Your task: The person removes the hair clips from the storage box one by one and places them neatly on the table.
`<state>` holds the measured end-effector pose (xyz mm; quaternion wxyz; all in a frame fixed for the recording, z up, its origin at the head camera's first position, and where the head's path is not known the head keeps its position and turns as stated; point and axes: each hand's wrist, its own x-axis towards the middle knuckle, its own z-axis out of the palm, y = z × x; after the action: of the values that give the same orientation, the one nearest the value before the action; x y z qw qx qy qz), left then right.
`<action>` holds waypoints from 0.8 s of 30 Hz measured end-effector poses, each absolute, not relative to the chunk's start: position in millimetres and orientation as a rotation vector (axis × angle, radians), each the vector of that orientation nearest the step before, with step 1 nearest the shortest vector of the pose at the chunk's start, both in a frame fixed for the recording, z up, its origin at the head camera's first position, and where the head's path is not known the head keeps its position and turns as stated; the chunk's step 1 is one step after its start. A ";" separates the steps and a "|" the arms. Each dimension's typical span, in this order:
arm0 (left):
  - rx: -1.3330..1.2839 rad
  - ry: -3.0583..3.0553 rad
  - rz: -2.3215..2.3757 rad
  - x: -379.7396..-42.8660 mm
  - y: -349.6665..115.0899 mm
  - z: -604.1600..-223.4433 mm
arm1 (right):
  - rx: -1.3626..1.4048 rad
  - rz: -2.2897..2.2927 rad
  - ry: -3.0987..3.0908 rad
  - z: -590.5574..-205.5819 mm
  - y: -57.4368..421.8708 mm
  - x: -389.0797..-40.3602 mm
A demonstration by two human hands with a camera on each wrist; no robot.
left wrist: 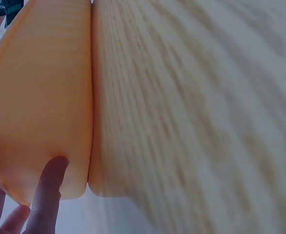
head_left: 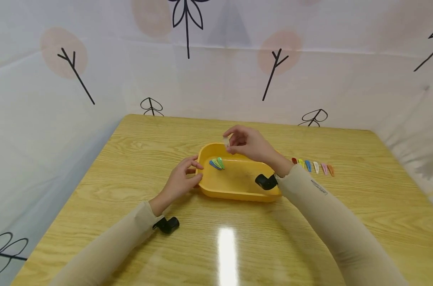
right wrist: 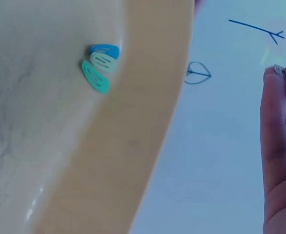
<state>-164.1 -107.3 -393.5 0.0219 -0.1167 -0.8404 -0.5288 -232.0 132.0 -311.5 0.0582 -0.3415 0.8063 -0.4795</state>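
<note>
My right hand [head_left: 250,143] is above the far side of a yellow plastic tray [head_left: 234,194], pinching a small white snap hair clip [head_left: 226,142] between thumb and fingertips. In the right wrist view that clip [right wrist: 279,70] shows only as a small piece at the fingertips. At the tray's left end, my left hand [head_left: 182,174] grips the wall. Its thumb [left wrist: 52,180] presses the outer side near a corner in the left wrist view. Inside the tray, toward the left, a blue clip [right wrist: 105,49], a pale green clip [right wrist: 103,62] and a green clip [right wrist: 94,76] lie fanned together.
Right of the tray, several snap clips lie in a row on the wooden table [head_left: 130,147], among them a red clip [head_left: 294,160], a white clip [head_left: 316,167] and an orange clip [head_left: 331,170]. Behind the table hangs a patterned white cloth [head_left: 216,87].
</note>
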 end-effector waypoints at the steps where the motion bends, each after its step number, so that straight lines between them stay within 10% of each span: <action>1: -0.365 -2.605 -1.634 -164.3 -107.3 -394.1 | -1.016 -1.474 2.444 -310.0 133.6 -230.2; 24: -0.365 -2.611 -1.629 -164.0 -107.2 -394.1 | -0.859 -1.611 2.534 -303.9 187.1 -205.8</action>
<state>-164.0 -107.2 -394.1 0.0213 -0.1178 -0.8422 -0.5257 -205.8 187.1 -303.9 0.0094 -0.2750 0.8113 -0.5159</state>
